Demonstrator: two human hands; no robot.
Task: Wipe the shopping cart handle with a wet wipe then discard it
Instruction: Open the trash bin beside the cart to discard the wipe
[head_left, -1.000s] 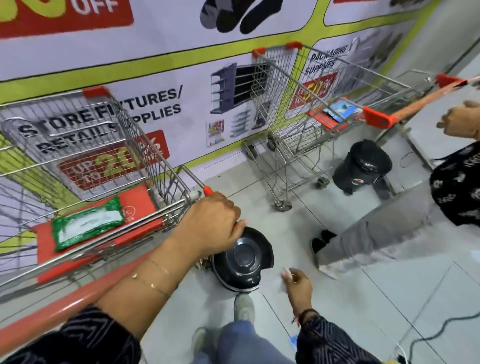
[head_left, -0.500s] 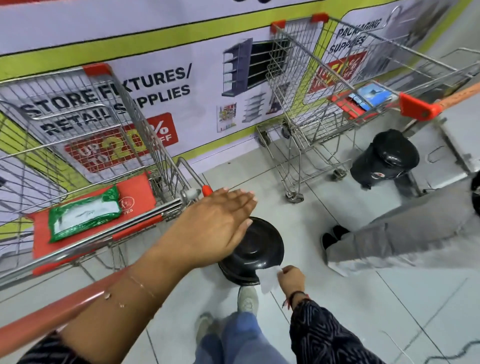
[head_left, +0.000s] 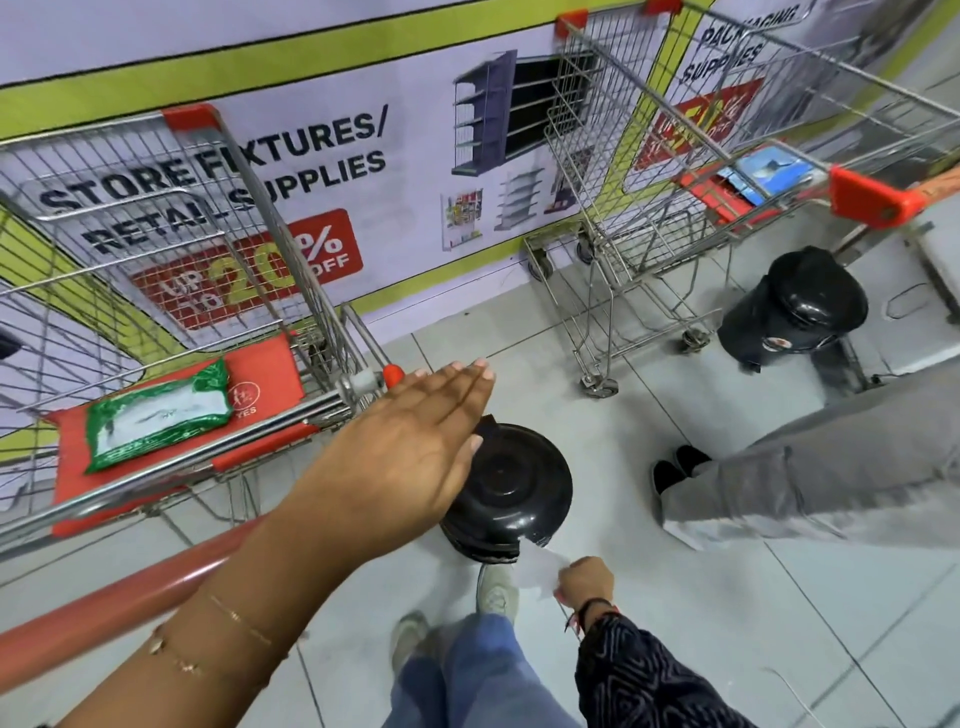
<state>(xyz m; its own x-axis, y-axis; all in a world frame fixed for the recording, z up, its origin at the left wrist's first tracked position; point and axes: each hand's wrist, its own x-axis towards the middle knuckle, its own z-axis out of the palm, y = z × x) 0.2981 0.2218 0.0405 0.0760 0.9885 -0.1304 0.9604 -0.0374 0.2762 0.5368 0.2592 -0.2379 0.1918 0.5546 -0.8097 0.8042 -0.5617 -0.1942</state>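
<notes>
One wipe (head_left: 540, 569) between right fingers (head_left: 569, 577)

Dark patterned sleeves (head_left: 639, 680), thin gold bracelet (head_left: 176, 654), blue jeans (head_left: 478, 675), grey shoes (head_left: 497, 592)

Bright, even indoor light, seemingly from overhead; no hard shadows. Soft dull shadow under black bin (head_left: 511, 486) on pale floor tiles (head_left: 701, 597). Faint sheen on bin lid, mild glare on wall banner (head_left: 322, 156). Wide-angle distortion: cart wires (head_left: 130, 218) and banner lines bow toward edges. Near left hand (head_left: 410, 447) slightly soft; far right corner blurred.
</notes>
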